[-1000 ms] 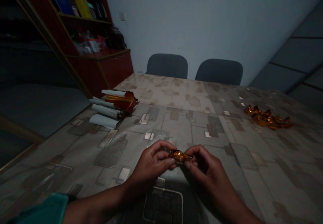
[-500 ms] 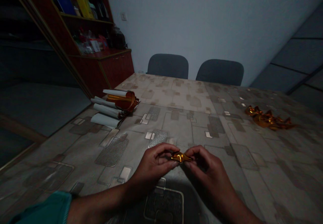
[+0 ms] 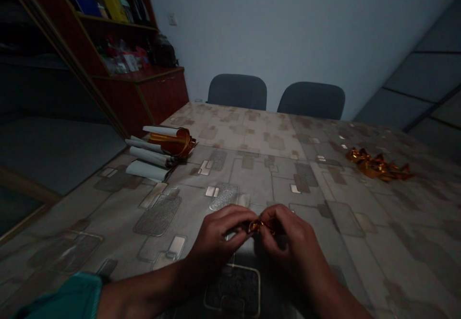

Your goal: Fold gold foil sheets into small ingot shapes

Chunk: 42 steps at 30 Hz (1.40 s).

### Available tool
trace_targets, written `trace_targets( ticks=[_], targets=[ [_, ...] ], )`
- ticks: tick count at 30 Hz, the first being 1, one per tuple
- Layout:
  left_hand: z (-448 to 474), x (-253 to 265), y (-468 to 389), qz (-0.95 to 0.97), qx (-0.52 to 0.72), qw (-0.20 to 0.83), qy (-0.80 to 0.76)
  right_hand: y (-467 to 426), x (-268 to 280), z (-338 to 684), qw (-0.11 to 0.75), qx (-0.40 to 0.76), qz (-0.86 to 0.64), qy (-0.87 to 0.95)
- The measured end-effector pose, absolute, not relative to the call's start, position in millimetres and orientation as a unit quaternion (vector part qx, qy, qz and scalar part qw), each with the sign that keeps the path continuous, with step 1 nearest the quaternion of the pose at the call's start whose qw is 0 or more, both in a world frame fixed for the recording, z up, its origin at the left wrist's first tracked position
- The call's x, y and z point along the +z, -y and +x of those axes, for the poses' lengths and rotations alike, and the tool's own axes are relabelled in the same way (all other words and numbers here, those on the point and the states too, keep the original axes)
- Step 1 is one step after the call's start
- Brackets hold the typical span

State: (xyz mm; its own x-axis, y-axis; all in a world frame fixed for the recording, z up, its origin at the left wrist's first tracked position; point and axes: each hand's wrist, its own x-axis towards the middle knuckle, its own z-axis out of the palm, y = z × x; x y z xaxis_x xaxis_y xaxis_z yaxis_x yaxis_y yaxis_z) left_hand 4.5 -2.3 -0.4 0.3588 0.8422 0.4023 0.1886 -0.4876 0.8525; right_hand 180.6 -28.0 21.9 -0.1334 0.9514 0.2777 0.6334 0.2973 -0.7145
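Observation:
A small folded gold foil paper ingot (image 3: pixel 257 226) is held just above the table, between the fingertips of both hands. My left hand (image 3: pixel 221 232) pinches its left end between thumb and forefinger. On the other side, my right hand (image 3: pixel 290 235) is closed on the right end, its thumb pressed to the near face. Fingers cover much of the foil, so its full shape is hidden. Several similar gold foil paper ingots (image 3: pixel 380 166) sit in a row at the right. At the left lies a loosely curled stack of gold foil paper sheets (image 3: pixel 167 141) with pale backs.
A patterned cloth covers the table (image 3: pixel 230 165). Two dark chairs (image 3: pixel 237 91) stand at its far edge, by the wall. A reddish wooden cabinet (image 3: pixel 163 93) with shelves of goods is at the back left.
Both hands have closed in around the foil ingot. The right fingers now cover more of it, and less gold shows. The whole view has shifted slightly.

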Motion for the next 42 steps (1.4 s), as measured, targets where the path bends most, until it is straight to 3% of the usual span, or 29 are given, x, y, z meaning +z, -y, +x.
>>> trace_targets(
  ticks=[11,19,26,30,34,37,42],
  targets=[
    [5.4,0.4,2.2,0.753,0.409,0.372,-0.358,31.7,18.5,180.5,0.291,0.187,-0.601,0.721],
    [1.9,-4.3,1.9,0.754,0.398,0.380,-0.360,31.7,21.1,182.9,0.322,0.190,-0.575,0.727],
    [2.4,-2.8,1.9,0.757,0.377,0.405,-0.348,30.1,16.2,183.4,0.291,0.219,-0.596,0.716],
    [2.7,0.0,-1.0,0.716,0.380,0.457,-0.365,30.0,26.8,188.1,0.305,0.279,-0.588,0.695],
    [0.9,0.2,-5.4,0.608,0.389,0.597,-0.348,29.9,36.6,197.5,0.343,0.440,-0.543,0.627],
    [0.2,-1.5,-6.9,0.583,0.387,0.641,-0.316,29.7,37.8,199.7,0.338,0.519,-0.527,0.582],
    [1.2,-1.4,-5.2,0.620,0.361,0.613,-0.330,26.8,35.3,194.7,0.333,0.408,-0.567,0.633]
  ],
)
